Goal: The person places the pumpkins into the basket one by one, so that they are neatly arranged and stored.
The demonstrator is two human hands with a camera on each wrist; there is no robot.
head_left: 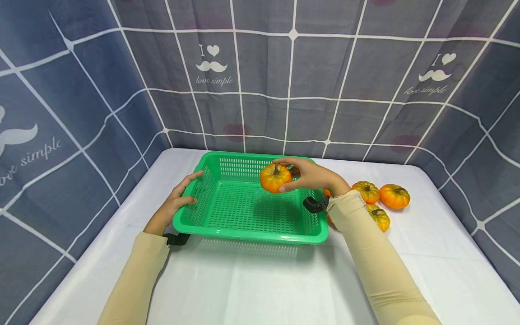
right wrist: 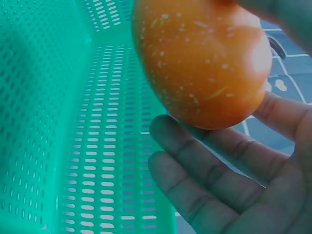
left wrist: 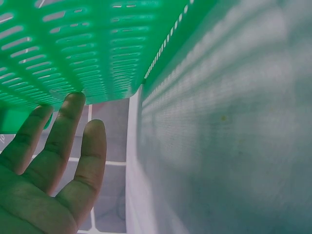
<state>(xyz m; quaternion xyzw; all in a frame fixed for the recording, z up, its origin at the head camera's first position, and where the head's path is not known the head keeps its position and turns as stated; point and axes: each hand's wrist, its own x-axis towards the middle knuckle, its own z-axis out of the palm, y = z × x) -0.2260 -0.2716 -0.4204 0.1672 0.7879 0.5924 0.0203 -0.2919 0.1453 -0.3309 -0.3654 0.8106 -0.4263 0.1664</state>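
A green plastic basket with slotted walls sits on the white table. At its left end, my left hand holds the rim, the thumb lying over the edge. In the left wrist view, several fingers reach along the outside of the slotted wall. Above the basket's right half, my right hand holds a small orange pumpkin with a brown stem, thumb on its near side. From below, the right wrist view shows the pumpkin's speckled orange skin, with two fingers extended beneath it.
Right of the basket, several more small pumpkins lie on the table, among them an orange one and a yellowish one. My right forearm partly covers that group. A grey checked curtain closes off the back and sides.
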